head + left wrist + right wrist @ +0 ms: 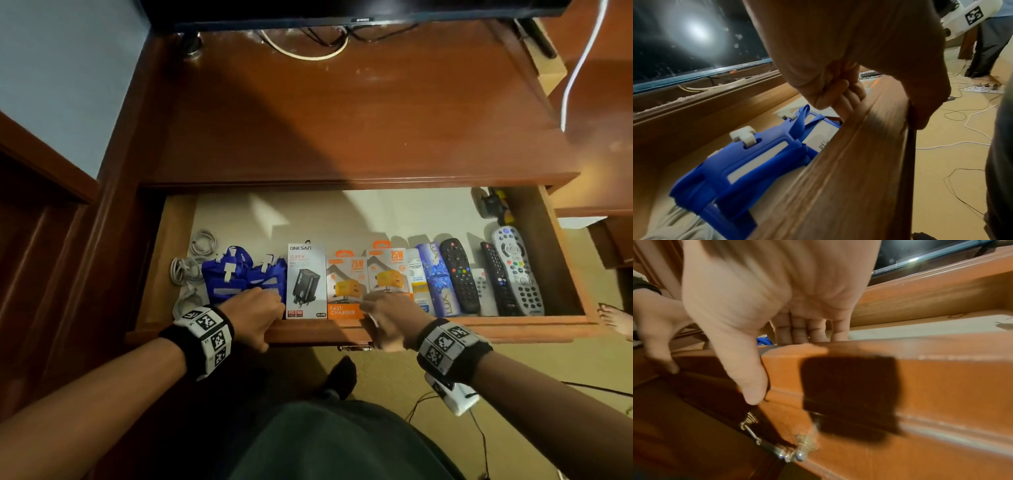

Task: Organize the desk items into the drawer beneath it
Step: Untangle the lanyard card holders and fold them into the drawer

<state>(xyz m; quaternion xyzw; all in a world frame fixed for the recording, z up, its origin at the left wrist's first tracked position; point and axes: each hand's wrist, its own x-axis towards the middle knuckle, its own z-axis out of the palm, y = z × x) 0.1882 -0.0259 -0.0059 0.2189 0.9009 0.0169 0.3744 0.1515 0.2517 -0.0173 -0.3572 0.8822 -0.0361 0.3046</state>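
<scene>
Both hands on the front rail of the open drawer (pixel 404 329), desk top (pixel 342 120) bare but for cables at 12 o'clock. Left hand (pixel 255 317) hooked over the rail at 7 o'clock, fingers (pixel 846 97) curled down inside, thumb on the outer face. Right hand (pixel 387 320) clamped likewise at 5 o'clock, fingers (pixel 803 331) over the top edge, thumb pressed to the front above the brass handle (pixel 777 446).

Inside, packed in a row along the front: white cables (pixel 190 267) at 9 o'clock, blue cases (pixel 239 274), black-and-white charger box (pixel 306 281), two orange charger boxes (pixel 363 281), remotes (pixel 496 274) toward 3 o'clock.

Sorting apparently finished; closing step seemingly in hand. Next move: an even two-handed push toward 12 o'clock, fingertips drawn clear of the rail before it meets the desk.
</scene>
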